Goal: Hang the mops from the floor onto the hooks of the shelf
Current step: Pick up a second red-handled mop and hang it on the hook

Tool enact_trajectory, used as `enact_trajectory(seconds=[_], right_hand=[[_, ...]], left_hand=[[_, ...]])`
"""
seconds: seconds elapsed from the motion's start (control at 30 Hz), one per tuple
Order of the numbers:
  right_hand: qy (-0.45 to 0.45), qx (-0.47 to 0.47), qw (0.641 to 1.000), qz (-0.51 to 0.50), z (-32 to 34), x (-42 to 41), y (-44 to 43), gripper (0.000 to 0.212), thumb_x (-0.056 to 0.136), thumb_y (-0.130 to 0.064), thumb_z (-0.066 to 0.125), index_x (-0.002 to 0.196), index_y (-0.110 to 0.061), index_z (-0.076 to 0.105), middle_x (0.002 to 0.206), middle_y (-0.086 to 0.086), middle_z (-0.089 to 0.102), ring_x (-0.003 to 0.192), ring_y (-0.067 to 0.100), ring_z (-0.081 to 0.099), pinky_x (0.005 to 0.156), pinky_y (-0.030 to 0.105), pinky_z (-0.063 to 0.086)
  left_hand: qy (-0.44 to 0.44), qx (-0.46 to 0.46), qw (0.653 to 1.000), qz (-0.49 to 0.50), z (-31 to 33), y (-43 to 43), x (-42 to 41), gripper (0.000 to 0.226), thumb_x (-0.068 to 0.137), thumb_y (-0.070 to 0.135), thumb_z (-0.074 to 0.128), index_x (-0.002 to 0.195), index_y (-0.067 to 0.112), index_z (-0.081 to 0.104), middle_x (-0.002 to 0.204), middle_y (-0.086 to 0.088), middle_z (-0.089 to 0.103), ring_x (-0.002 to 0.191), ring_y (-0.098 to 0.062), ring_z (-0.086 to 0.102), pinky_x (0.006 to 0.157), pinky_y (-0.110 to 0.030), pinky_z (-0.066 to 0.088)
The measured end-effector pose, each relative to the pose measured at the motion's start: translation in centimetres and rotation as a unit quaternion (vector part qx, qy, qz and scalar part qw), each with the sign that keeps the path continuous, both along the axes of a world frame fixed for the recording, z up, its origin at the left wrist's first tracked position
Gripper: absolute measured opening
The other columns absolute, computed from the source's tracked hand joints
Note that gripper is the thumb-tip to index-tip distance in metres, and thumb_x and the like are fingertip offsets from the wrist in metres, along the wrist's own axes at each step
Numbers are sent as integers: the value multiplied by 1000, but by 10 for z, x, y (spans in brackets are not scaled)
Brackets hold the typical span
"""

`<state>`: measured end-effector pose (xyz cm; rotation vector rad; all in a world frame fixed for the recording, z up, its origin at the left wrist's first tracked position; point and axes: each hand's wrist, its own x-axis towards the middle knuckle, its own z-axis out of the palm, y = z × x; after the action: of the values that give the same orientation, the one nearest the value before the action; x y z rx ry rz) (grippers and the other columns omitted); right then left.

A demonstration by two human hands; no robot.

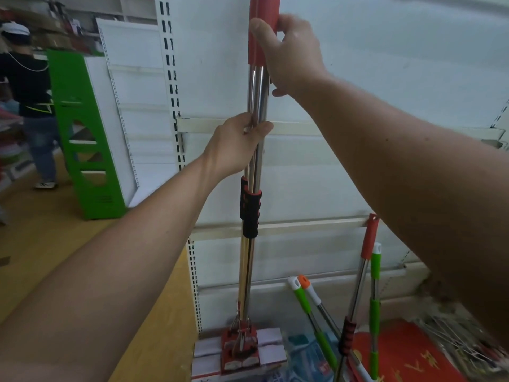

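Observation:
Two mops with steel poles and red top grips stand upright side by side against the white shelf back panel. My right hand grips the red top sleeves; my left hand holds the steel poles lower, just above the black grips. Their red and white sponge heads hang near the floor. The pole tops run out of view, so no hook is visible. More mops lean at the lower right: a red-handled one, green-handled ones and an orange-tipped one.
A perforated white upright borders the panel on the left. Horizontal rails cross the panel. A green and white shelf unit stands on the yellow floor to the left, with another person beyond it. A red mat lies bottom right.

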<state>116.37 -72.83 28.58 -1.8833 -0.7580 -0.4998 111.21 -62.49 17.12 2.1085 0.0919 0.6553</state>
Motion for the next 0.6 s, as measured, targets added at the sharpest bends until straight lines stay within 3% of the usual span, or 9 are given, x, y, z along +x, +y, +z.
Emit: enact_trajectory(seconds=[0.13,0.3,0.47,0.6], right_hand=[[4,1,1000,-4,0,3,3,41,104,-47,50,132,-18,59,86,-7,65,61,6,62,44,21,55],[13,2,1000,-9,-1,3,7,40,104,-47,51,131,-19,60,82,-7,66,60,7,63,47,26,60],[22,-2,1000,-13,-1,1,8,40,103,-48,51,131,-20,59,100,2,75,86,19,77,60,41,64],[27,-19,999,-42,1,-2,11,36,103,-49,50,115,-17,59,87,-2,70,69,13,70,59,39,65]], left_hand=[[-6,-5,1000,-12,-1,4,6,26,97,54,53,85,31,55,99,-7,73,95,-24,73,69,-33,51],[-9,-18,1000,-24,-3,8,12,26,97,55,53,84,32,55,100,-4,73,96,-24,73,69,-31,46],[-8,-25,999,-33,-3,13,16,32,96,55,54,86,25,58,96,-7,74,95,-26,72,67,-32,46],[-11,-13,999,-33,-5,15,17,34,96,56,53,86,24,59,97,-4,75,96,-25,71,75,-38,54]])
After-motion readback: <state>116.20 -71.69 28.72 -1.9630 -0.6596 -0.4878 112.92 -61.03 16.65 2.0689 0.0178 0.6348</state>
